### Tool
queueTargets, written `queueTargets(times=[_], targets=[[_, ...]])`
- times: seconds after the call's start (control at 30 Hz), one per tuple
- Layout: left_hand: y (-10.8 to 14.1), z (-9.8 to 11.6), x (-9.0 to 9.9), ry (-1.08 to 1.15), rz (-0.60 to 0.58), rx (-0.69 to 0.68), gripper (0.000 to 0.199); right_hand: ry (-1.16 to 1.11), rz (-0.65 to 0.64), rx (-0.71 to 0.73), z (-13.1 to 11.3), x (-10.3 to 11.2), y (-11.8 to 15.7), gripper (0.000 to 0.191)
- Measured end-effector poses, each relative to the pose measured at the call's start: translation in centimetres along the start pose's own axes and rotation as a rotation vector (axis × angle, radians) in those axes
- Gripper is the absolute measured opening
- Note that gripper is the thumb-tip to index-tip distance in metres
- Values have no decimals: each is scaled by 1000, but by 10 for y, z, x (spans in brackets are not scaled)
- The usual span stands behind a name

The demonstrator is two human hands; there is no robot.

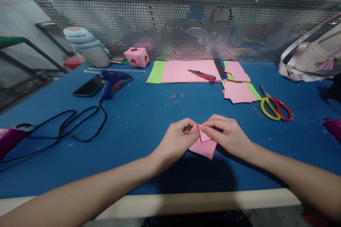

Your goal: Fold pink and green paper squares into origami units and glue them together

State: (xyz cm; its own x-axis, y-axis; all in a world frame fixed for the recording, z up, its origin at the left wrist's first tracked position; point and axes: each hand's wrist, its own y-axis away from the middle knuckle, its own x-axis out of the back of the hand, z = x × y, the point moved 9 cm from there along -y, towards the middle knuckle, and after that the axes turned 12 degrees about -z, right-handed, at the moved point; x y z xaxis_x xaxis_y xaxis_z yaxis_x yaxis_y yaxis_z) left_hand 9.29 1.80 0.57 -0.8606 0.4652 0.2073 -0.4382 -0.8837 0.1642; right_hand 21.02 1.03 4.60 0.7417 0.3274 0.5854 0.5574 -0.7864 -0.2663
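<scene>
Between my two hands is a piece of pink paper [204, 149], partly folded over, held just above the blue table near its front edge. My left hand [179, 137] pinches its left side between thumb and fingers. With thumb and fingertips closed, my right hand [226, 133] grips the folded flap on the right. The fingers behind the sheet are partly hidden. Beyond my hands lie pink and green paper sheets [186, 71] with a red utility knife [202, 75] on top. To their right are smaller pink paper squares [239, 93].
Scissors with yellow and red handles [277, 108] lie at right. A blue glue gun [112, 81] with a looping black cord rests by a phone [89, 86] at left. A folded pink paper ball [137, 57], a bottle [87, 48] and a bag [311, 51] stand along the back.
</scene>
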Motion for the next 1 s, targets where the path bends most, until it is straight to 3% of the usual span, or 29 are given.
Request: queueTargets(times=[0.3, 0.6, 0.8, 1.0], targets=[[2, 3, -1, 61, -37, -14, 13, 46, 55, 53, -1, 6, 3, 13], [5, 11, 5, -149, -32, -62, 24, 168, -4, 103, -5, 3, 4, 17], [7, 13, 3, -171, -39, -78, 22, 323, -28, 195, -10, -2, 7, 20], [6, 11, 4, -182, -49, -30, 21, 332, -27, 237, -14, -2, 9, 20]])
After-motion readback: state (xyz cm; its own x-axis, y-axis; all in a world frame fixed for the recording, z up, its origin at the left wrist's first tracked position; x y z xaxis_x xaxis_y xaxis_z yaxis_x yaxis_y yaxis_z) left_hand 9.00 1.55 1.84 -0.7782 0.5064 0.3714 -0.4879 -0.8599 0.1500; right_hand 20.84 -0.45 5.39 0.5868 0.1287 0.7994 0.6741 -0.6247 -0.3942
